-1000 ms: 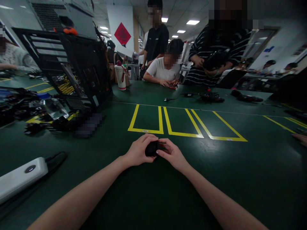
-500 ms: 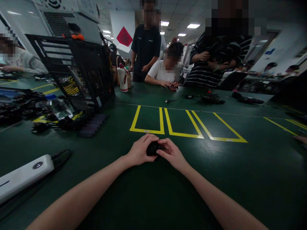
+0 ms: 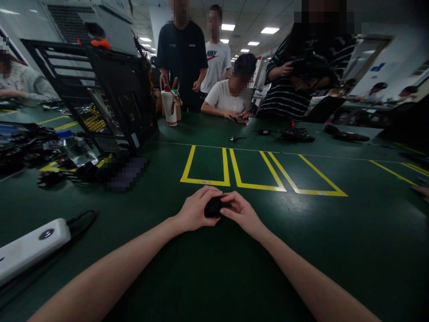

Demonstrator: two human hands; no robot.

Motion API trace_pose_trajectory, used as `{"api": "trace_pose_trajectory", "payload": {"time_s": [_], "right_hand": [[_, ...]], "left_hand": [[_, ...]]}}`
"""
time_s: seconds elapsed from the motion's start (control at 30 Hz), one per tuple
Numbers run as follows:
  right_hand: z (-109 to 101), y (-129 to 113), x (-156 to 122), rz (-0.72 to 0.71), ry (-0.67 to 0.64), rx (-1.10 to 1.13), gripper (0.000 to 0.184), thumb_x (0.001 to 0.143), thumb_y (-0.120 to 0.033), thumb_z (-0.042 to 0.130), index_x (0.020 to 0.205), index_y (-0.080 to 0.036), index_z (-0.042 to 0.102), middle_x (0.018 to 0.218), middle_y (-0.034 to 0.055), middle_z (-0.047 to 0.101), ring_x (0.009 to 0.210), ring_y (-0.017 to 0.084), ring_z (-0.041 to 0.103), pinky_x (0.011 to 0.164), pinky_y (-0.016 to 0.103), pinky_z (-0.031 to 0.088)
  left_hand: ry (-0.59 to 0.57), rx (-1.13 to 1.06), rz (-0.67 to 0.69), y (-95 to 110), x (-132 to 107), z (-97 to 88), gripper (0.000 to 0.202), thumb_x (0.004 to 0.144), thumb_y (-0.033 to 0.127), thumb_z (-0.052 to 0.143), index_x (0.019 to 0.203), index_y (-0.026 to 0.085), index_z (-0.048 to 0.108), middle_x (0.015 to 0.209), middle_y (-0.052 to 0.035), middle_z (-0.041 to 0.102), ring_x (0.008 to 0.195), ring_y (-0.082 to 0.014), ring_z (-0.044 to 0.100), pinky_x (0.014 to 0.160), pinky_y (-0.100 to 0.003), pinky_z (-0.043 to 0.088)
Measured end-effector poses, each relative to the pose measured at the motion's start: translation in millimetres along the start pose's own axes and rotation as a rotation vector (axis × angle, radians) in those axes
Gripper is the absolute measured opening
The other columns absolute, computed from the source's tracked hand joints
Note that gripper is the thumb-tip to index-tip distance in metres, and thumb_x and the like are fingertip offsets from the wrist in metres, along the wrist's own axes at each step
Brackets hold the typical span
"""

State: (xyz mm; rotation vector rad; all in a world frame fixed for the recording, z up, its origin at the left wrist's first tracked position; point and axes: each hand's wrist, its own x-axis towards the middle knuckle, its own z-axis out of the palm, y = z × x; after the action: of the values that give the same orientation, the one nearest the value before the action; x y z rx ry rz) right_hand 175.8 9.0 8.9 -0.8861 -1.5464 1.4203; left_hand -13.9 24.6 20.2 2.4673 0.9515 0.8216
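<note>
Both my hands meet over a small black rounded object [image 3: 212, 207] resting low on the dark green table [image 3: 335, 250]. My left hand [image 3: 195, 209] curls its fingers round the object's left side and top. My right hand [image 3: 240, 213] pinches its right side with thumb and fingertips. Most of the object is hidden between the fingers, so I cannot make out what it is. Just beyond my hands lie yellow taped rectangles [image 3: 241, 172].
A white power bank with a black cable [image 3: 31, 246] lies at the near left. An open black computer case [image 3: 100, 94] stands at the left beside loose black parts [image 3: 50, 156]. A white cup [image 3: 169, 107] and cables [image 3: 295, 134] sit at the far edge, where several people stand or sit.
My hands and the black object have stayed in place. The standing people behind the table have shifted, one in a black shirt moving left and another in a white shirt appearing.
</note>
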Motion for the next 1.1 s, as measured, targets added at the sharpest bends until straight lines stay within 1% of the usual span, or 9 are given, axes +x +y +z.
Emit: {"api": "trace_pose_trajectory", "payload": {"time_s": [0.2,0.33,0.4,0.53,0.63,0.77,0.83,0.93,1.1], "right_hand": [[-1.2,-0.5,0.6,0.046,0.0,-0.009,0.031,0.075,-0.019,0.062,0.102,-0.025,0.05,0.108,0.002,0.054,0.105,0.019,0.055,0.09,0.039,0.045],[-4.4,3.9,2.1,0.034,-0.038,0.049,0.031,0.071,-0.018,0.066,0.097,-0.025,0.05,0.105,0.0005,0.054,0.102,0.017,0.056,0.09,0.037,0.045],[-4.9,6.1,2.9,-0.004,-0.024,0.052,0.03,0.07,-0.017,0.067,0.095,-0.025,0.052,0.106,0.0001,0.053,0.102,0.017,0.056,0.091,0.036,0.045],[-3.5,6.1,2.9,-0.04,0.025,0.017,0.02,0.072,-0.019,0.065,0.09,-0.023,0.056,0.107,0.0008,0.052,0.1,0.017,0.055,0.087,0.035,0.047],[-2.9,2.6,2.0,-0.01,0.028,0.001,0.024,0.073,-0.019,0.064,0.095,-0.024,0.054,0.104,0.0011,0.054,0.101,0.018,0.056,0.087,0.037,0.047],[-4.5,-0.7,1.8,0.07,0.015,-0.026,0.032,0.074,-0.02,0.063,0.103,-0.024,0.05,0.109,0.0028,0.055,0.106,0.019,0.054,0.093,0.04,0.044],[-5.2,-0.3,1.9,0.089,-0.019,0.005,0.032,0.073,-0.02,0.064,0.101,-0.023,0.049,0.109,0.0026,0.055,0.106,0.019,0.055,0.094,0.04,0.044],[-5.5,1.6,2.0,0.062,-0.05,0.058,0.036,0.069,-0.018,0.068,0.097,-0.025,0.048,0.108,0.0009,0.054,0.106,0.019,0.055,0.093,0.04,0.044],[-3.7,0.2,1.3,0.049,-0.018,0.035,0.027,0.072,-0.02,0.065,0.095,-0.025,0.051,0.106,0.0008,0.054,0.103,0.018,0.056,0.091,0.039,0.046]], "left_hand": [[0.002,-0.002,-0.006,-0.9,-0.2,0.8,0.059,0.067,0.027,0.068,0.117,0.026,0.037,0.119,-0.0038,0.045,0.108,-0.022,0.046,0.086,-0.038,0.046],[0.002,0.011,0.001,-1.9,0.3,0.9,0.059,0.067,0.027,0.068,0.117,0.026,0.037,0.119,-0.0041,0.045,0.109,-0.0225,0.047,0.087,-0.039,0.046],[-0.001,0.02,0.0,-2.2,0.6,1.3,0.06,0.066,0.026,0.068,0.117,0.026,0.037,0.119,-0.0042,0.045,0.109,-0.0228,0.047,0.087,-0.039,0.046],[-0.002,0.02,0.0,-1.9,1.1,2.0,0.06,0.066,0.027,0.069,0.117,0.026,0.037,0.119,-0.0045,0.045,0.109,-0.0223,0.047,0.087,-0.038,0.046],[0.0,0.013,-0.006,-0.7,1.3,0.8,0.059,0.066,0.027,0.068,0.117,0.026,0.037,0.119,-0.0045,0.045,0.109,-0.0224,0.047,0.087,-0.039,0.046],[-0.04,0.006,-0.014,2.3,1.2,-3.8,0.057,0.069,0.028,0.067,0.118,0.026,0.037,0.12,-0.0053,0.045,0.109,-0.0228,0.047,0.086,-0.039,0.047],[-0.05,0.001,-0.016,4.2,1.0,-6.6,0.057,0.069,0.028,0.066,0.118,0.026,0.037,0.12,-0.0055,0.044,0.11,-0.0232,0.047,0.086,-0.04,0.047],[-0.059,-0.012,-0.017,6.3,0.8,-9.5,0.056,0.07,0.027,0.066,0.118,0.026,0.037,0.121,-0.0056,0.044,0.11,-0.024,0.046,0.087,-0.042,0.046],[-0.047,-0.017,-0.014,3.8,0.6,-5.9,0.057,0.069,0.028,0.066,0.117,0.026,0.037,0.121,-0.0053,0.044,0.111,-0.0238,0.046,0.088,-0.041,0.045]]}}
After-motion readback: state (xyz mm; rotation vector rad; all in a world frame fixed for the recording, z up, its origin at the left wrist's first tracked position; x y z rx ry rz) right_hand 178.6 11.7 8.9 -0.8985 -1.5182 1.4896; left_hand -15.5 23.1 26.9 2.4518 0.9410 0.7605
